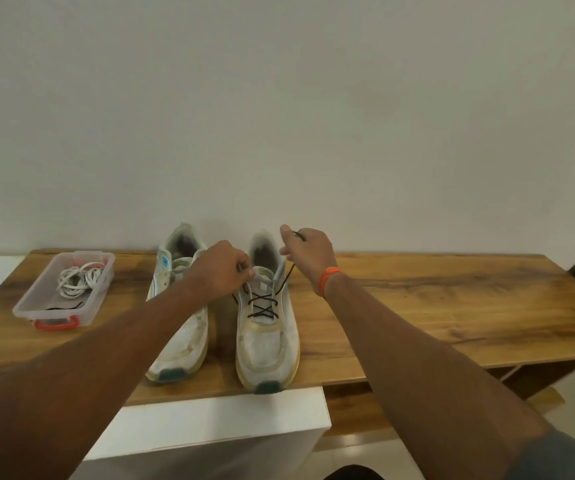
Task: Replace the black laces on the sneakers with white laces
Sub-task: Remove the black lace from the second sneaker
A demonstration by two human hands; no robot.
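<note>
Over on the left, a clear plastic box (66, 289) sits on the wooden table (452, 306), with the white laces (78, 280) coiled inside and a dark lace lying at its near end. Next comes the left sneaker (178, 323), which looks already stripped of its lace. The left hand (222, 271) reaches across it, fingers pinching the black lace (261, 303) at the top eyelets of the right sneaker (267, 327). Further right, the right hand (308, 252) is lifted beside the collar, pinching the lace's free end, the strand running taut down to the eyelet. To do this well, I'd say: steady the shoe, pull each crossing loose one row at a time, and draw straight along the eyelet so the tip doesn't snag.
</note>
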